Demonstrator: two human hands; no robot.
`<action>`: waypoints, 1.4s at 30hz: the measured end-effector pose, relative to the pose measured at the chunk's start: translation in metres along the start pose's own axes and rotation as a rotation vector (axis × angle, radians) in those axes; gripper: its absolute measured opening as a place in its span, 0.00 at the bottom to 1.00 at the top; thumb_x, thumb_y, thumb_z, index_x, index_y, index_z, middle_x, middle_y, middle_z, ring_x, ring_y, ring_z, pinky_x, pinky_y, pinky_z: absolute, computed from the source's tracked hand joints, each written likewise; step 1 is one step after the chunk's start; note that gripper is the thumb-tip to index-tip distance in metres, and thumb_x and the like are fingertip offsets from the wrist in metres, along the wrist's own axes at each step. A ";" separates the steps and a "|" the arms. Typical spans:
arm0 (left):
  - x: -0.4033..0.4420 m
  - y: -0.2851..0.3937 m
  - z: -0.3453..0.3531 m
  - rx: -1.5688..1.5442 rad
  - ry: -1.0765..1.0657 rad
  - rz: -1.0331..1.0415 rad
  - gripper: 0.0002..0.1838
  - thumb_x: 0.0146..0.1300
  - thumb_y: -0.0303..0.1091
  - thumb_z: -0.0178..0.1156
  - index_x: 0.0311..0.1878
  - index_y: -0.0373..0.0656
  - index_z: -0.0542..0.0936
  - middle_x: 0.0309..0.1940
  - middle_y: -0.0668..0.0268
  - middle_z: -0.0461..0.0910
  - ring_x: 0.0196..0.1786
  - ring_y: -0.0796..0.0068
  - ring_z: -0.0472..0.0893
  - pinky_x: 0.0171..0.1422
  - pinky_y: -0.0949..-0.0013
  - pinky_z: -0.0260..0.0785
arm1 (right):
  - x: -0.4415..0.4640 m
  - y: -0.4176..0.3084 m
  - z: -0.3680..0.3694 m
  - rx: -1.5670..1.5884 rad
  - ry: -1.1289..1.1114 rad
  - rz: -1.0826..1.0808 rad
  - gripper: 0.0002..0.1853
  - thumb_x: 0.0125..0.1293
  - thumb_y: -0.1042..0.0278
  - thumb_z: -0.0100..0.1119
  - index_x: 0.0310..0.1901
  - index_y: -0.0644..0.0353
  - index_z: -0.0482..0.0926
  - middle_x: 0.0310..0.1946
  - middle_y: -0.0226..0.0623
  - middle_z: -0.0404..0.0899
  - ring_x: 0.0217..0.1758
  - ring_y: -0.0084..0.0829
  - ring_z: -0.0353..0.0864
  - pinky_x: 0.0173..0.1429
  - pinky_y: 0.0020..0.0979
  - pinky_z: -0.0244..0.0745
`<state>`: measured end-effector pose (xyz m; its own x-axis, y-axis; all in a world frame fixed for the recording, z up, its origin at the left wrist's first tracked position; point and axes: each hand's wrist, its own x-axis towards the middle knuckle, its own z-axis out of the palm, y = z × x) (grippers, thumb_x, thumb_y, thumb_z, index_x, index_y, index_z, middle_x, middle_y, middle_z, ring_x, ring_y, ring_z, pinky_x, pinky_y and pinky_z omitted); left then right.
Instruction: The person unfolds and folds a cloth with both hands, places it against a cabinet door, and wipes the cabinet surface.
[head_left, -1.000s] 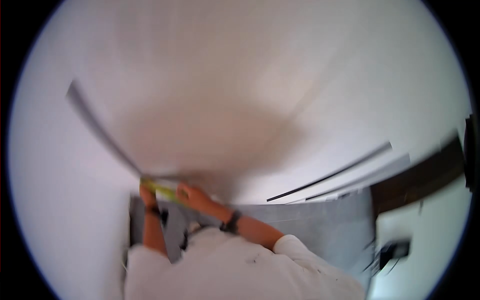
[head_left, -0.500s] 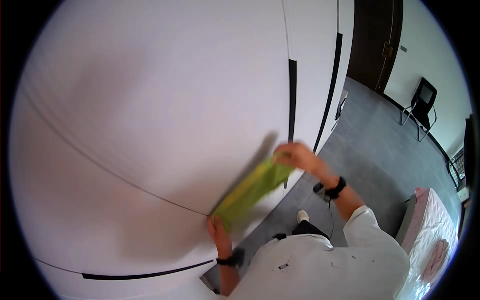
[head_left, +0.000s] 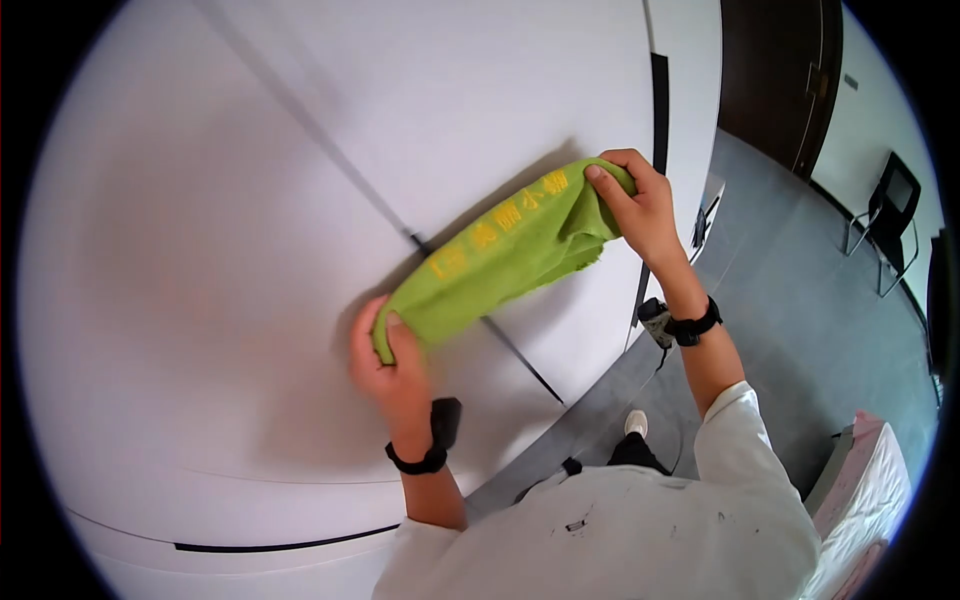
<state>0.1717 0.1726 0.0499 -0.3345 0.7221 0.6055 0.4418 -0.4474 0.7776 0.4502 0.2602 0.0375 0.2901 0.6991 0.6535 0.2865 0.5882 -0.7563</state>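
Observation:
A green cloth (head_left: 490, 255) with yellow characters along its upper edge is stretched between my two hands, in front of the white cabinet doors (head_left: 200, 250). My left hand (head_left: 392, 350) grips its lower left end, thumb on the front. At the upper right end my right hand (head_left: 640, 205) pinches the cloth between thumb and fingers. The cloth slants up to the right and sags in folds near my right hand. Behind it runs a door seam with a dark handle strip, partly hidden by the cloth.
Dark handle strips (head_left: 660, 110) run along the cabinet. Grey floor (head_left: 790, 280) lies to the right, with a black chair (head_left: 890, 210) by the wall and a dark door (head_left: 770, 70) at the top. A bed (head_left: 865, 490) stands at the lower right.
Both hands have moved up with the cloth, and its front with the characters now shows more clearly. The cabinet's seams and handles have shifted in view as the camera turned.

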 end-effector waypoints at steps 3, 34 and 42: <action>0.008 0.033 0.039 0.096 0.080 -0.002 0.09 0.64 0.32 0.57 0.43 0.36 0.78 0.30 0.67 0.77 0.31 0.81 0.72 0.36 0.76 0.66 | 0.007 0.040 -0.016 0.070 -0.007 0.089 0.12 0.63 0.63 0.63 0.40 0.64 0.78 0.23 0.31 0.78 0.27 0.17 0.74 0.32 0.22 0.71; -0.107 -0.128 0.183 0.481 -0.733 -0.300 0.16 0.58 0.39 0.66 0.36 0.35 0.76 0.28 0.66 0.74 0.32 0.77 0.71 0.38 0.72 0.65 | -0.183 0.352 -0.040 -0.345 -0.348 0.766 0.16 0.67 0.52 0.51 0.40 0.59 0.76 0.38 0.46 0.78 0.43 0.46 0.76 0.47 0.40 0.71; -0.143 -0.139 0.234 0.239 -0.880 -0.470 0.22 0.54 0.45 0.68 0.42 0.37 0.75 0.34 0.57 0.79 0.37 0.67 0.78 0.42 0.62 0.71 | -0.207 0.450 -0.052 -0.664 -0.415 0.574 0.15 0.67 0.56 0.48 0.41 0.59 0.78 0.30 0.48 0.81 0.34 0.47 0.80 0.38 0.46 0.73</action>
<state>0.3531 0.2547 -0.1843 0.1700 0.9714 -0.1657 0.6104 0.0282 0.7916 0.5666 0.3589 -0.4366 0.2375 0.9709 0.0311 0.6956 -0.1477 -0.7031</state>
